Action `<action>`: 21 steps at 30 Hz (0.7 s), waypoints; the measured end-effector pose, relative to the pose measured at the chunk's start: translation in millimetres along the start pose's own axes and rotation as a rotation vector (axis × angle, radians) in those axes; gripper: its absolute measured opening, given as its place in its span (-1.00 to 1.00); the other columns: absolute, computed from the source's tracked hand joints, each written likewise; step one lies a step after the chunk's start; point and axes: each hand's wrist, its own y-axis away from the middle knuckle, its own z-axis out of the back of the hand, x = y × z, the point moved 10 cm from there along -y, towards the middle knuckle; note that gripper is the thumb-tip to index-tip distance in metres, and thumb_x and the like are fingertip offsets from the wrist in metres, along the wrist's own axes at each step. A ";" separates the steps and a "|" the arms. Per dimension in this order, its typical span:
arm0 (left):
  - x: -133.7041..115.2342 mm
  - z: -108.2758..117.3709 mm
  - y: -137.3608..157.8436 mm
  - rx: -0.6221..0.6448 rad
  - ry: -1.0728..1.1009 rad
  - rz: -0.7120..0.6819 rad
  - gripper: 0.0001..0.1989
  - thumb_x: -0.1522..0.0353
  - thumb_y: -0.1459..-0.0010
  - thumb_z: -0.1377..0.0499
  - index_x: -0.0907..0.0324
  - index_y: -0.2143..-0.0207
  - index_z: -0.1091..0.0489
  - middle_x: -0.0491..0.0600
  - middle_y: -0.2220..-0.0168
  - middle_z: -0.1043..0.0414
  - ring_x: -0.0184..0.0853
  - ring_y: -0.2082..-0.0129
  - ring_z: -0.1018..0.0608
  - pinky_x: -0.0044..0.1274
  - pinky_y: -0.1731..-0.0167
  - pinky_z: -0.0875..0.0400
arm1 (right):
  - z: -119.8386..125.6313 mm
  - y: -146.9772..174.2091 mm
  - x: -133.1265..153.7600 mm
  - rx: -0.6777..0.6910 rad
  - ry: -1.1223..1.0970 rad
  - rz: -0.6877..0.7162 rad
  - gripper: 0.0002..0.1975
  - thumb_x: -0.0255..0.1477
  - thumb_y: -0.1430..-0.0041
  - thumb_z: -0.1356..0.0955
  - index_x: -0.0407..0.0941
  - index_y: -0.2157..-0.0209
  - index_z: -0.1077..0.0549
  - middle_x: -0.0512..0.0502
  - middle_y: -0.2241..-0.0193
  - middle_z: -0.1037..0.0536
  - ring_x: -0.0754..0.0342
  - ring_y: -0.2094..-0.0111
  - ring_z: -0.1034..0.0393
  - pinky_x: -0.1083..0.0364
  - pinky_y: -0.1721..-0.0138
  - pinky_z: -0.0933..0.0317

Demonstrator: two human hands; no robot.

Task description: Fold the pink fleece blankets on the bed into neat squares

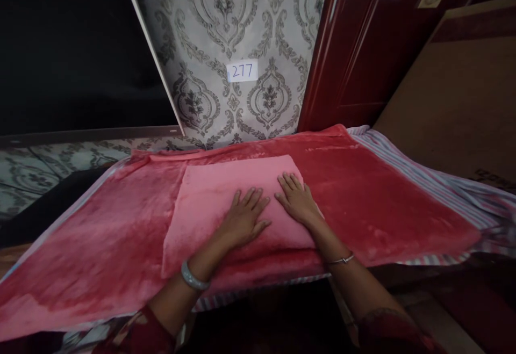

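Observation:
A red plush blanket [374, 203] lies spread over the surface in front of me. On its middle rests a lighter pink, flat rectangular piece of plush cloth [226, 182]; whether it is a separate piece or a folded part of the blanket I cannot tell. My left hand [246, 217] lies palm down on the pink piece, fingers stretched out. Near that piece's right edge my right hand [296, 198] also presses flat, its fingers spread. Neither hand grips anything.
Striped cloth [427, 177] shows from under the blanket. A dark television screen [80, 53] stands at the back left, against patterned wallpaper with a paper label [242, 70] reading 277. At the right are a dark red door [363, 48] and a large cardboard box [463, 96].

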 end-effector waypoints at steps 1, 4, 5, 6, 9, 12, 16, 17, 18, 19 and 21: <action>0.6 -1.6 1.1 -0.009 -0.001 0.001 -0.36 0.05 -0.38 0.04 0.08 -0.41 -0.07 0.16 -0.46 0.03 -0.03 -0.46 -0.03 0.05 -0.37 0.15 | -0.2 0.0 0.1 0.002 -0.003 0.002 -0.36 -0.14 -0.47 -0.06 -0.10 -0.45 0.00 -0.14 -0.47 0.14 -0.14 -0.47 0.30 -0.31 -0.37 0.16; -0.1 -2.7 2.2 -0.028 0.012 -0.006 -0.37 0.04 -0.38 0.03 0.06 -0.41 -0.09 0.13 -0.45 0.01 -0.05 -0.45 -0.04 0.03 -0.37 0.13 | 0.7 0.3 0.6 0.000 -0.010 0.009 -0.35 -0.14 -0.46 -0.07 -0.11 -0.45 0.01 -0.15 -0.47 0.14 -0.13 -0.47 0.30 -0.30 -0.36 0.16; -0.2 -2.4 1.5 -0.025 0.019 -0.012 -0.37 0.04 -0.38 0.03 0.05 -0.40 -0.09 0.11 -0.45 -0.01 -0.06 -0.45 -0.05 0.03 -0.37 0.12 | 1.1 0.5 0.7 0.000 -0.010 0.009 -0.35 -0.14 -0.46 -0.07 -0.11 -0.45 0.01 -0.16 -0.47 0.14 -0.13 -0.47 0.30 -0.30 -0.36 0.15; 1.1 -1.9 0.7 -0.015 0.025 -0.013 -0.37 0.04 -0.38 0.03 0.05 -0.40 -0.10 0.10 -0.45 -0.01 -0.06 -0.45 -0.05 0.02 -0.37 0.12 | 1.2 0.7 0.7 0.004 -0.009 0.008 -0.35 -0.15 -0.46 -0.06 -0.12 -0.45 0.01 -0.15 -0.47 0.14 -0.13 -0.47 0.30 -0.31 -0.36 0.15; 19.2 3.4 0.1 0.015 0.018 0.050 -0.39 0.06 -0.38 0.02 0.03 -0.39 -0.12 0.06 -0.45 -0.02 -0.06 -0.45 -0.04 0.03 -0.37 0.12 | 0.6 0.6 0.0 0.011 -0.003 0.002 -0.35 -0.16 -0.46 -0.06 -0.12 -0.45 0.00 -0.13 -0.47 0.14 -0.14 -0.47 0.31 -0.31 -0.36 0.14; 61.1 17.7 10.4 0.003 -0.026 0.231 -0.41 0.08 -0.37 0.01 0.01 -0.38 -0.15 0.07 -0.45 -0.01 -0.02 -0.45 -0.04 0.06 -0.36 0.14 | 0.1 -0.2 -0.3 -0.005 0.000 0.014 -0.35 -0.16 -0.45 -0.06 -0.11 -0.45 -0.01 -0.15 -0.47 0.12 -0.14 -0.47 0.31 -0.32 -0.35 0.11; 121.2 32.4 43.4 0.001 -0.080 0.543 -0.40 0.10 -0.38 0.06 0.07 -0.40 -0.13 0.10 -0.46 0.04 0.04 -0.45 -0.01 0.12 -0.33 0.12 | -1.2 -0.9 -1.6 -0.018 -0.010 0.018 -0.36 -0.15 -0.45 -0.06 -0.09 -0.45 -0.01 -0.16 -0.47 0.11 -0.15 -0.47 0.31 -0.34 -0.34 0.12; 130.5 34.5 51.6 -0.003 -0.088 0.605 -0.39 0.11 -0.38 0.08 0.09 -0.40 -0.11 0.11 -0.46 0.06 0.05 -0.46 0.00 0.14 -0.31 0.08 | -1.0 -0.7 -1.5 -0.020 -0.012 0.018 -0.36 -0.15 -0.45 -0.06 -0.08 -0.45 -0.01 -0.16 -0.47 0.11 -0.15 -0.47 0.30 -0.34 -0.34 0.13; 136.5 35.8 58.1 -0.007 -0.094 0.651 -0.39 0.11 -0.38 0.09 0.11 -0.41 -0.10 0.12 -0.47 0.08 0.06 -0.46 0.02 0.16 -0.29 0.05 | -0.6 -0.4 -1.1 -0.021 -0.012 0.017 -0.36 -0.15 -0.45 -0.06 -0.08 -0.45 -0.01 -0.15 -0.47 0.12 -0.14 -0.47 0.30 -0.34 -0.35 0.13; 139.5 36.5 62.7 -0.011 -0.096 0.681 -0.38 0.12 -0.39 0.10 0.12 -0.41 -0.09 0.12 -0.47 0.10 0.07 -0.46 0.03 0.17 -0.28 0.02 | -0.3 0.1 -0.6 -0.019 -0.009 0.015 -0.36 -0.15 -0.45 -0.06 -0.08 -0.45 -0.02 -0.15 -0.47 0.12 -0.14 -0.47 0.30 -0.34 -0.35 0.13; 139.8 35.8 66.6 -0.009 -0.094 0.706 -0.38 0.13 -0.39 0.12 0.14 -0.41 -0.08 0.11 -0.48 0.13 0.07 -0.47 0.06 0.18 -0.26 -0.01 | -0.3 0.9 0.3 -0.007 0.001 0.009 -0.36 -0.16 -0.45 -0.07 -0.09 -0.45 -0.02 -0.15 -0.47 0.13 -0.13 -0.47 0.31 -0.33 -0.35 0.13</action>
